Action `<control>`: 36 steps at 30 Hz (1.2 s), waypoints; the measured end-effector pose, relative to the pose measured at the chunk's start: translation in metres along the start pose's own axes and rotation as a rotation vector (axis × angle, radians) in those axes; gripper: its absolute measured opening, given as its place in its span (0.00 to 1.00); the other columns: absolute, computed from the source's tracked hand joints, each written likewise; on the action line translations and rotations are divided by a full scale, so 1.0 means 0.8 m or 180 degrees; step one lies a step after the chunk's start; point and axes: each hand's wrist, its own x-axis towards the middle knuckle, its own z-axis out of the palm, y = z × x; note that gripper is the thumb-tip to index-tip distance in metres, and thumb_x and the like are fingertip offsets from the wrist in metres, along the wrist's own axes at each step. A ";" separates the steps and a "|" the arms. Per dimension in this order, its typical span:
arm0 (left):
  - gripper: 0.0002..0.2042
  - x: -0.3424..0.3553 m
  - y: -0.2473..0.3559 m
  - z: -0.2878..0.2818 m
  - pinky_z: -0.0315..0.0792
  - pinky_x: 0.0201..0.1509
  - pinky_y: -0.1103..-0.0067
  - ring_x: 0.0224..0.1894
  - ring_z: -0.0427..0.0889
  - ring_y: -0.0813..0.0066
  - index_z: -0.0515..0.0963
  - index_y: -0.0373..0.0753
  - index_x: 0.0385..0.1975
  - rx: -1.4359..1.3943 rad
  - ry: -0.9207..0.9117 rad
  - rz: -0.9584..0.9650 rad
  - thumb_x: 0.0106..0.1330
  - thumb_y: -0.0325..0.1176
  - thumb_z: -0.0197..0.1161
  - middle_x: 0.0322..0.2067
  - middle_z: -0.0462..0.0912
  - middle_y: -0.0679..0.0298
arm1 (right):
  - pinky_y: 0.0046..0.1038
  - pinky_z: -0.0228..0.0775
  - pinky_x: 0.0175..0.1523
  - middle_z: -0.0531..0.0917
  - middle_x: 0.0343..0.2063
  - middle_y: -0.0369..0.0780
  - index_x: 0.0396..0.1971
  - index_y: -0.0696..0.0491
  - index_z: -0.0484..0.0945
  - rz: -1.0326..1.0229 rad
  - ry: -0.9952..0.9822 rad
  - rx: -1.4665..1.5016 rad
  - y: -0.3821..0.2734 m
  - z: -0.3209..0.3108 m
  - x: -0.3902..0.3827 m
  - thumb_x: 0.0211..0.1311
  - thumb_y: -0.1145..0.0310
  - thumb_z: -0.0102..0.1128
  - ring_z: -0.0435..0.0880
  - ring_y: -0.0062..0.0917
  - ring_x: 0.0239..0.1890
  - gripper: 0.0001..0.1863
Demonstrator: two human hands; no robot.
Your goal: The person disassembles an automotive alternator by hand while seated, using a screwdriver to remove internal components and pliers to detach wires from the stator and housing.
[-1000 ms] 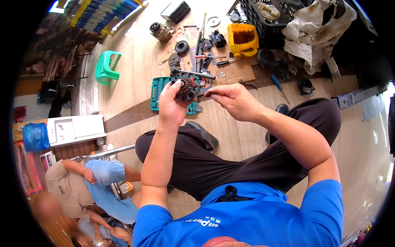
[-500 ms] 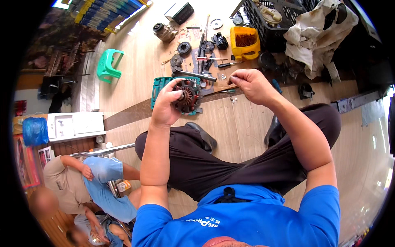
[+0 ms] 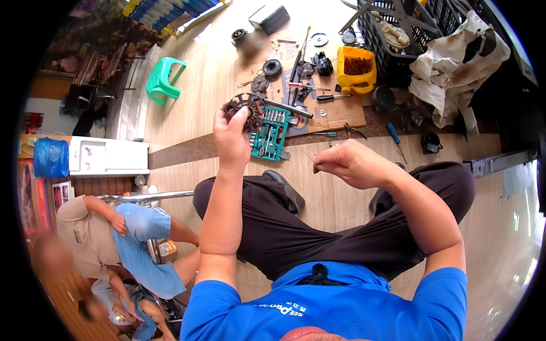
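Note:
My left hand [image 3: 230, 136] is closed round a dark, toothed round motor part [image 3: 252, 116] with copper-coloured windings, held up beside an open teal socket-set case [image 3: 272, 133] on the floor. Out to the right and a little lower, my right hand [image 3: 351, 166] pinches a very thin wire [image 3: 308, 156], hard to make out, with thumb and fingertips together. Beyond them lies cardboard [image 3: 350, 116] bearing metal parts, a black ring [image 3: 272, 67], bars and screwdrivers.
A yellow jug [image 3: 364, 85], black crate [image 3: 392, 57], stained cloth [image 3: 443, 68] and blue screwdriver [image 3: 393, 133] are upper right. A green stool [image 3: 162, 74], white cabinet [image 3: 114, 156] and metal rail stand left. Two other people [image 3: 139, 238] sit lower left.
My left hand has risen and shifted slightly left with the round part, uncovering more of the socket case. My right hand has moved right, up, then back down, away from the part.

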 end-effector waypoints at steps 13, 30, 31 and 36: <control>0.22 0.016 0.038 -0.040 0.83 0.43 0.70 0.44 0.84 0.65 0.70 0.30 0.53 -0.0748 -0.1321 -0.1287 0.59 0.32 0.57 0.44 0.81 0.54 | 0.22 0.69 0.36 0.80 0.22 0.38 0.37 0.61 0.80 0.0777 0.1390 -0.0134 0.055 -0.088 -0.008 0.67 0.72 0.56 0.73 0.16 0.27 0.08; 0.14 0.023 0.039 -0.069 0.79 0.31 0.79 0.35 0.84 0.71 0.71 0.31 0.47 0.0480 0.0008 -0.0253 0.63 0.29 0.57 0.36 0.83 0.55 | 0.16 0.57 0.23 0.74 0.18 0.28 0.36 0.56 0.83 0.0344 0.0178 0.1104 -0.011 -0.087 -0.023 0.69 0.73 0.55 0.64 0.09 0.19 0.08; 0.17 0.023 0.040 -0.069 0.81 0.37 0.77 0.37 0.84 0.70 0.70 0.29 0.49 0.0302 -0.0185 -0.0407 0.61 0.27 0.57 0.38 0.82 0.55 | 0.15 0.48 0.19 0.69 0.16 0.25 0.37 0.55 0.83 0.0309 0.0787 0.1620 0.005 -0.092 -0.027 0.70 0.73 0.53 0.58 0.07 0.16 0.09; 0.18 0.017 0.057 -0.059 0.81 0.44 0.75 0.39 0.84 0.69 0.70 0.30 0.49 -0.0215 -0.0917 -0.1300 0.58 0.24 0.58 0.40 0.81 0.57 | 0.13 0.52 0.24 0.71 0.19 0.24 0.36 0.57 0.82 0.1025 0.1782 0.1131 0.031 -0.129 -0.024 0.70 0.71 0.55 0.62 0.07 0.20 0.07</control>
